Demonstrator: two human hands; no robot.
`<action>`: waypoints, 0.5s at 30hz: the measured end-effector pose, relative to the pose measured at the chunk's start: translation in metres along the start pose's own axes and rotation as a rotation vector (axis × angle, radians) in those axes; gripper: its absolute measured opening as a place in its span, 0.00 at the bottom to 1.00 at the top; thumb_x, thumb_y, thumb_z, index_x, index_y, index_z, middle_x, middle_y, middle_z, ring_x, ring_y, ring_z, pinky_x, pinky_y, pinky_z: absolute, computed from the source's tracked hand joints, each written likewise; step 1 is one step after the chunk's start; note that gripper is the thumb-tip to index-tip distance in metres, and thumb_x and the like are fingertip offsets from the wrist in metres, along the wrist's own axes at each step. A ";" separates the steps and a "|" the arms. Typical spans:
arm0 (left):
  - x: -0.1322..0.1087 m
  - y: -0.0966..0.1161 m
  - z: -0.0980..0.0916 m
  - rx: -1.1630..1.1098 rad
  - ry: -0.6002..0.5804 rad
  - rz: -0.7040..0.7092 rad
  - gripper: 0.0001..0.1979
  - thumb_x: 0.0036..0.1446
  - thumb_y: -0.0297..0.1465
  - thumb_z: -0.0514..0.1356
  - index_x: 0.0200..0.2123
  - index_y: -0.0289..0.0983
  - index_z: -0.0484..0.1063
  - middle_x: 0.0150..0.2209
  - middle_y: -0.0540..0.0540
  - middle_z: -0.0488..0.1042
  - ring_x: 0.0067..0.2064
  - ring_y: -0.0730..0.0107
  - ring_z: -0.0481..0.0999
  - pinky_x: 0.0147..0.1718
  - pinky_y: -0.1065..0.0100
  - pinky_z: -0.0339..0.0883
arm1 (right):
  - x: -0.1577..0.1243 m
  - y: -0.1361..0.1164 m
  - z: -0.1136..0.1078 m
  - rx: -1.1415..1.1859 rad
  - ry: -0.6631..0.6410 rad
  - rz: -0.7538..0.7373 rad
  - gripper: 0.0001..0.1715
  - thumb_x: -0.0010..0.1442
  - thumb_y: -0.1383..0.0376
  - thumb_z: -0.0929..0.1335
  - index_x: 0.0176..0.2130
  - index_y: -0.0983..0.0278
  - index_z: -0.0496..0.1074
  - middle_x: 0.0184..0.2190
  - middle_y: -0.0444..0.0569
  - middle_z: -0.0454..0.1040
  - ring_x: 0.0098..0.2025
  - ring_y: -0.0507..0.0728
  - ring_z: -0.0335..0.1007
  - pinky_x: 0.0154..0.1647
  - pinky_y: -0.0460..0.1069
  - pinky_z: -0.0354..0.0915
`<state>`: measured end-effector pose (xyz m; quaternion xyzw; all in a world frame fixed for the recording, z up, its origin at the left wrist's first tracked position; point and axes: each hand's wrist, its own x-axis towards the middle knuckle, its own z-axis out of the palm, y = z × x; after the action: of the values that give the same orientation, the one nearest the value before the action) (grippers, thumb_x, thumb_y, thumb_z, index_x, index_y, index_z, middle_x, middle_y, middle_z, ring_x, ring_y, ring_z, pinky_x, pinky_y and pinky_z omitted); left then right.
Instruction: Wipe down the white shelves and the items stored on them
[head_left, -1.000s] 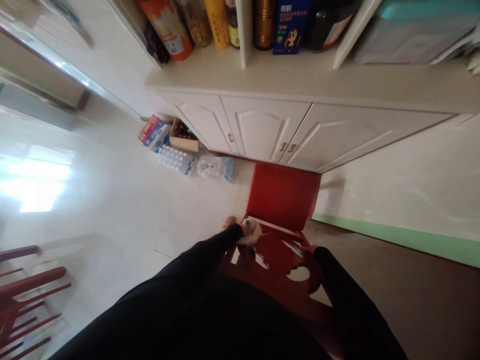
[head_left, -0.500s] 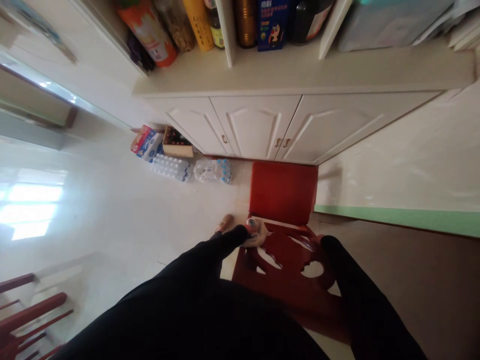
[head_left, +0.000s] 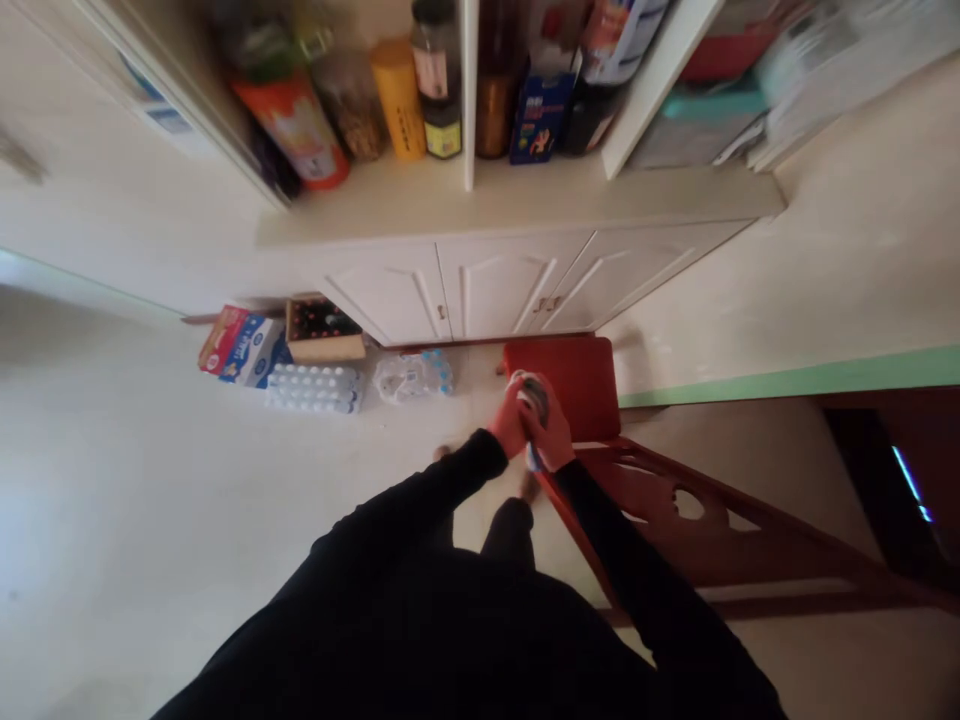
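Observation:
My left hand (head_left: 507,428) and my right hand (head_left: 556,440) meet in front of my chest, both closed around a small object (head_left: 533,396) with a greyish round top and a bit of blue at its bottom; I cannot make out what it is. Both arms are in black sleeves. Below and to the right of my hands stands a red wooden chair (head_left: 577,380), its carved backrest (head_left: 697,510) turned toward me. Neither hand touches the chair.
A white cabinet (head_left: 487,290) with closed doors faces me; its open shelf holds bottles, jars and a blue box (head_left: 538,128). On the floor at its left lie packs of water bottles (head_left: 313,388), cartons (head_left: 241,345) and a crate. A green baseboard (head_left: 795,380) runs along the right wall.
My left hand lifted off the chair's backrest with the small object, and my right hand came up to join it. The view swung, so the chair now sits to my right.

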<state>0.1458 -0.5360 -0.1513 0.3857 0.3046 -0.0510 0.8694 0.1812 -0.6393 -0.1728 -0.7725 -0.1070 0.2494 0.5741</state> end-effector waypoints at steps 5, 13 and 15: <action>-0.014 0.089 -0.038 0.654 -0.307 0.277 0.30 0.68 0.56 0.66 0.54 0.36 0.86 0.51 0.37 0.89 0.54 0.50 0.89 0.61 0.53 0.82 | 0.017 -0.049 0.022 0.479 0.274 0.113 0.37 0.63 0.37 0.72 0.60 0.57 0.77 0.60 0.54 0.85 0.62 0.63 0.84 0.65 0.63 0.80; 0.088 0.237 -0.080 1.440 -0.037 0.671 0.24 0.73 0.31 0.57 0.68 0.34 0.77 0.76 0.32 0.71 0.81 0.47 0.65 0.83 0.39 0.54 | 0.037 -0.093 -0.046 0.909 0.248 0.204 0.18 0.61 0.49 0.80 0.40 0.59 0.81 0.31 0.46 0.86 0.29 0.57 0.84 0.30 0.51 0.83; 0.115 0.265 -0.083 1.617 -0.042 0.716 0.26 0.71 0.29 0.58 0.70 0.33 0.75 0.77 0.31 0.69 0.82 0.47 0.62 0.84 0.38 0.49 | 0.048 -0.100 -0.051 0.963 0.209 0.187 0.15 0.62 0.51 0.80 0.39 0.58 0.81 0.30 0.44 0.86 0.27 0.55 0.82 0.27 0.48 0.81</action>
<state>0.2844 -0.2762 -0.0898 0.9537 0.0204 0.0175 0.2996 0.2602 -0.6282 -0.0804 -0.4471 0.1482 0.2422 0.8482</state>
